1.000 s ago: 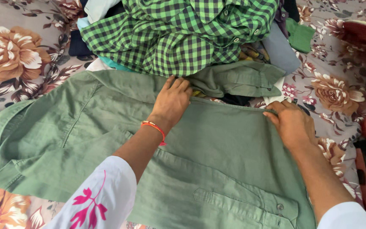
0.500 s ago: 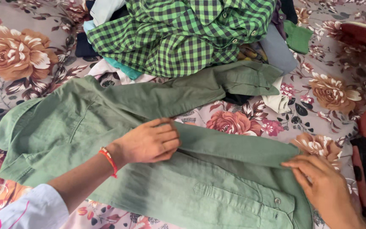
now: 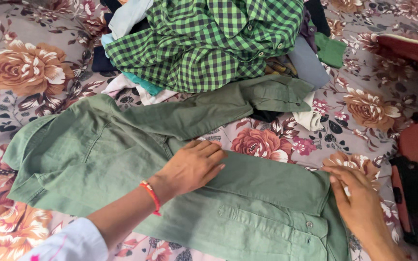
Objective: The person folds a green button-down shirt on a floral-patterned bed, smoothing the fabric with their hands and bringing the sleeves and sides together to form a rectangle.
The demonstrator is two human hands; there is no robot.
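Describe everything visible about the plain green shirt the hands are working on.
The plain green shirt is a muted sage, woven and lightly creased, lying flat on the floral bedsheet. A folded panel crosses its middle; a buttoned pocket flap shows near the bottom edge. One sleeve stretches up toward the clothes pile. The left hand presses flat on the fold; the right hand touches its right edge.

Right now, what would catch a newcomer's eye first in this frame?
The plain green shirt spread across the flowered bedsheet, with the left hand pressed flat on its folded side and the right hand at the fold's right end. Behind it, a green checked shirt tops a clothes heap.
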